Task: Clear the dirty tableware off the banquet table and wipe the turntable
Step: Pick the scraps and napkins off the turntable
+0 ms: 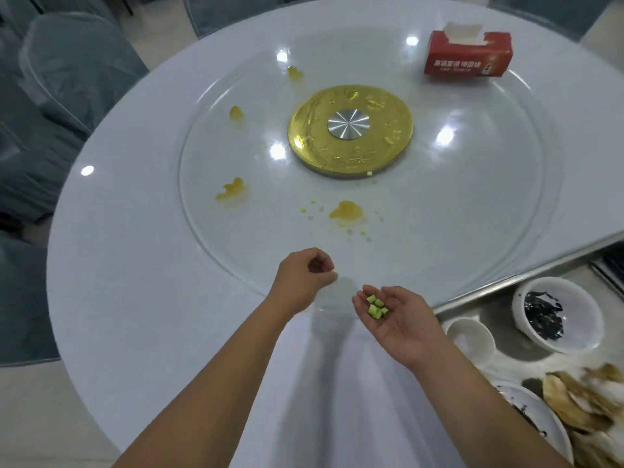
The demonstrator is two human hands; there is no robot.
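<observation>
At lower centre I see my left hand [305,276] with fingertips pinched together over the glass turntable [236,238]; what it pinches I cannot tell. Just right, my right hand [398,319] lies palm-up, cupping green food cubes [377,306]. At lower right, dirty bowls [557,314] sit on a steel tray [499,285].

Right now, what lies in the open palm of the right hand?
Several small green food cubes lie in the cupped right hand. The skin under the cubes is hidden. The left hand is curled; its contents cannot be seen.

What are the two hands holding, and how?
The right hand cradles small green diced vegetable cubes in its upturned palm. The left hand has curled fingers pinched together; whether it holds a bit cannot be told.
</observation>
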